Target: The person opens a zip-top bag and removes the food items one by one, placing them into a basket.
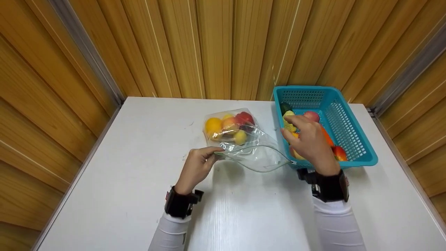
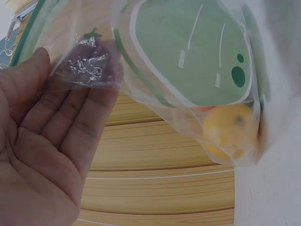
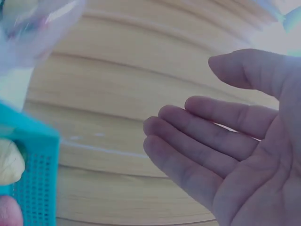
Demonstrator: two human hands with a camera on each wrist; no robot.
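My left hand point(image 1: 198, 168) pinches the left end of the mouth of a clear zip bag point(image 1: 263, 158). The bag lies on the table with its mouth gaping towards me. Inside it are an orange point(image 1: 213, 125), a red-and-yellow fruit point(image 1: 230, 124), a red fruit point(image 1: 245, 118) and a small yellow fruit point(image 1: 240, 137). The left wrist view also shows a dark purple piece point(image 2: 89, 61) with a green top through the plastic. Over the left part of a blue-green basket point(image 1: 348, 120), my right hand point(image 1: 310, 143) holds nothing, its fingers apart from the thumb.
In the basket lie a dark green piece point(image 1: 285, 108), a bumpy pale yellow piece point(image 1: 289, 122), a pink fruit point(image 1: 312, 115), a long orange piece point(image 1: 326, 136) and a red-yellow fruit point(image 1: 339, 153). Wood-patterned panels point(image 1: 216, 52) rise behind the white table point(image 1: 132, 167).
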